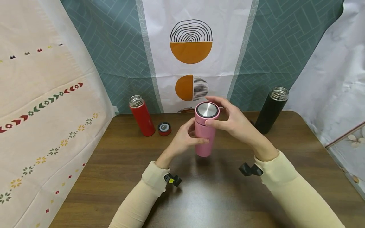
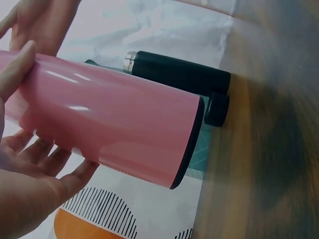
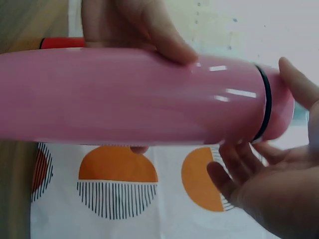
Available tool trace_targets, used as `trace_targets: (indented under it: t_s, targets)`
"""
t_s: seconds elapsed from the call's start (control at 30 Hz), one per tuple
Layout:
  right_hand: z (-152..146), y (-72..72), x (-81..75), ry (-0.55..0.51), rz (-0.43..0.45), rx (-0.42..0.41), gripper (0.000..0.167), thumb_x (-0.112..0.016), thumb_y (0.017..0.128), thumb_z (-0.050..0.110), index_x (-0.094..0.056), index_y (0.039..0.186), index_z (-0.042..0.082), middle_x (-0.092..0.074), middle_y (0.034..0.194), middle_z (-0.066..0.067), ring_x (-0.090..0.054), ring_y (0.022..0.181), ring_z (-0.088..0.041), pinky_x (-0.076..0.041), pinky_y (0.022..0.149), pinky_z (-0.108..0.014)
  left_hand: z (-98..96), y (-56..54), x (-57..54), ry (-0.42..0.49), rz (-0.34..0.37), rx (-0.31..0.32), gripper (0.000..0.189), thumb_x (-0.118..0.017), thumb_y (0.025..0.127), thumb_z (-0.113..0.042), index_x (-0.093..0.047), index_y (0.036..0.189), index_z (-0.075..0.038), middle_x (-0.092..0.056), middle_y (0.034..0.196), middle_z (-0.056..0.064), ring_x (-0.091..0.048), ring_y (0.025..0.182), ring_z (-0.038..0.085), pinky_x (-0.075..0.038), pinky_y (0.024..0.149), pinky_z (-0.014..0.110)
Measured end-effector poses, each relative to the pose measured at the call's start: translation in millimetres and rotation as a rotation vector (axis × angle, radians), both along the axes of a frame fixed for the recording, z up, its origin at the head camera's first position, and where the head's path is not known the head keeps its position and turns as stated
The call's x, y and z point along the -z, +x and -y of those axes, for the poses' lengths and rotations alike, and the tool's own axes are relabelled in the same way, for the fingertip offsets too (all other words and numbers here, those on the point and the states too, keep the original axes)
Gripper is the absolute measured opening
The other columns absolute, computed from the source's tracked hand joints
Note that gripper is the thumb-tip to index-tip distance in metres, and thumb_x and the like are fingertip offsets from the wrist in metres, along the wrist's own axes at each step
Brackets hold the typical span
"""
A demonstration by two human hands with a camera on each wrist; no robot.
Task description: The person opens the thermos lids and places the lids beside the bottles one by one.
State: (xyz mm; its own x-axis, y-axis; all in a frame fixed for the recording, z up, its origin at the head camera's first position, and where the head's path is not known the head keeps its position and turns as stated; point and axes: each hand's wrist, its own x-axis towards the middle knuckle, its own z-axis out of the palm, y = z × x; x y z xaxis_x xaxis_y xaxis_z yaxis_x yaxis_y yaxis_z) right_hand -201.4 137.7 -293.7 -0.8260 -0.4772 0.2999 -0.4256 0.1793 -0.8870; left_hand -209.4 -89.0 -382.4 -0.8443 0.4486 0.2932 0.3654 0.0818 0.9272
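A pink thermos bottle (image 1: 204,139) is held a little above the table, roughly upright. My left hand (image 1: 182,139) grips its body, thumb on the near side and fingers round the other. At the top, my right hand (image 1: 232,122) holds the pink lid (image 1: 207,110), which has a silver disc on it, between thumb and fingers. The right wrist view shows a dark ring (image 3: 264,102) at the seam between lid and body, the right thumb and fingertips close about it. The bottle's black base (image 2: 189,144) shows in the left wrist view.
On the brown table (image 1: 114,177), a lidless red bottle (image 1: 142,118) stands at the back left, its lid (image 1: 164,128) lying beside it. A lidless black bottle (image 1: 271,110) stands at the back right with a black lid (image 2: 217,108) near its base. Patterned cloths hang behind.
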Motion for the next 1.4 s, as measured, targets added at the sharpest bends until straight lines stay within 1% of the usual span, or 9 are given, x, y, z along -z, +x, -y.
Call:
trace_targets:
  t_s: [0.13, 0.37, 0.47, 0.7, 0.87, 1.0, 1.17, 1.27, 1.4]
  targets:
    - [5, 5.0, 1.2, 0.051, -0.072, 0.091, 0.07, -0.082, 0.09, 0.025, -0.048, 0.151, 0.017, -0.056, 0.14, -0.002, -0.054, 0.117, -0.024, -0.042, 0.103, -0.048, 0.0, -0.1, 0.5, -0.001, -0.005, -0.009, 0.065, -0.082, 0.086, -0.016, -0.054, 0.144, -0.019, -0.063, 0.133, 0.001, -0.064, 0.117, 0.023, -0.052, 0.105, 0.045]
    - [5, 5.1, 0.4, 0.045, -0.06, 0.086, 0.064, -0.082, 0.09, 0.024, -0.052, 0.146, 0.015, -0.058, 0.137, -0.001, -0.055, 0.114, -0.024, -0.045, 0.1, -0.043, -0.5, -0.1, 0.3, -0.006, -0.002, -0.007, 0.066, -0.083, 0.086, -0.017, -0.053, 0.145, -0.019, -0.063, 0.133, 0.001, -0.064, 0.118, 0.023, -0.052, 0.105, 0.045]
    - [3, 2.6, -1.1, 0.015, -0.022, 0.031, 0.063, -0.081, 0.091, 0.022, -0.053, 0.147, 0.015, -0.058, 0.138, -0.002, -0.057, 0.117, -0.025, -0.048, 0.099, -0.039, -0.3, 0.1, -0.4, -0.009, 0.001, -0.007, 0.067, -0.083, 0.086, -0.016, -0.053, 0.145, -0.019, -0.063, 0.134, 0.001, -0.064, 0.118, 0.023, -0.051, 0.105, 0.045]
    - [-6, -9.0, -4.6, -0.092, 0.127, -0.207, 0.061, -0.075, 0.092, 0.008, -0.052, 0.149, 0.013, -0.058, 0.14, -0.011, -0.057, 0.126, -0.03, -0.051, 0.102, -0.037, 0.0, 0.8, -1.9, -0.001, 0.028, 0.032, 0.069, -0.084, 0.085, -0.015, -0.052, 0.146, -0.02, -0.062, 0.136, 0.002, -0.063, 0.12, 0.026, -0.052, 0.105, 0.046]
    - [-10, -12.8, -4.0, -0.114, 0.162, -0.272, 0.063, -0.071, 0.092, 0.004, -0.051, 0.151, 0.012, -0.056, 0.143, -0.014, -0.054, 0.13, -0.032, -0.049, 0.105, -0.038, 0.0, 0.4, -1.4, 0.013, 0.045, 0.066, 0.068, -0.084, 0.085, -0.013, -0.053, 0.145, -0.02, -0.061, 0.136, 0.002, -0.063, 0.119, 0.027, -0.053, 0.104, 0.044]
    - [-9, -7.7, -2.9, -0.08, 0.105, -0.198, 0.07, -0.073, 0.093, 0.01, -0.044, 0.156, 0.016, -0.052, 0.148, -0.008, -0.051, 0.133, -0.028, -0.047, 0.108, -0.038, 0.6, 0.6, -1.1, 0.004, 0.026, 0.04, 0.068, -0.084, 0.084, -0.014, -0.053, 0.145, -0.02, -0.062, 0.135, 0.002, -0.063, 0.119, 0.026, -0.053, 0.103, 0.046]
    - [-1, 3.1, 1.7, 0.035, -0.086, 0.011, 0.078, -0.081, 0.09, 0.02, -0.041, 0.157, 0.016, -0.051, 0.148, -0.004, -0.051, 0.126, -0.023, -0.043, 0.108, -0.043, 1.4, 0.4, -0.7, -0.021, 0.009, 0.01, 0.07, -0.084, 0.085, -0.014, -0.052, 0.147, -0.02, -0.062, 0.136, 0.001, -0.063, 0.12, 0.024, -0.051, 0.106, 0.047]
    - [4, 7.3, 4.9, 0.054, -0.102, 0.084, 0.076, -0.084, 0.089, 0.021, -0.043, 0.153, 0.015, -0.054, 0.141, -0.004, -0.054, 0.118, -0.022, -0.045, 0.104, -0.044, 1.4, 0.3, -0.2, -0.025, 0.008, 0.012, 0.07, -0.084, 0.085, -0.014, -0.052, 0.147, -0.019, -0.061, 0.136, 0.001, -0.064, 0.119, 0.024, -0.052, 0.105, 0.046]
    - [6, 9.2, 6.3, 0.032, -0.081, 0.113, 0.069, -0.084, 0.088, 0.021, -0.048, 0.147, 0.015, -0.058, 0.136, -0.002, -0.056, 0.115, -0.019, -0.046, 0.102, -0.042, 0.5, 0.4, 0.0, -0.02, 0.006, 0.022, 0.069, -0.083, 0.086, -0.013, -0.052, 0.147, -0.018, -0.062, 0.136, 0.002, -0.064, 0.118, 0.025, -0.053, 0.104, 0.045]
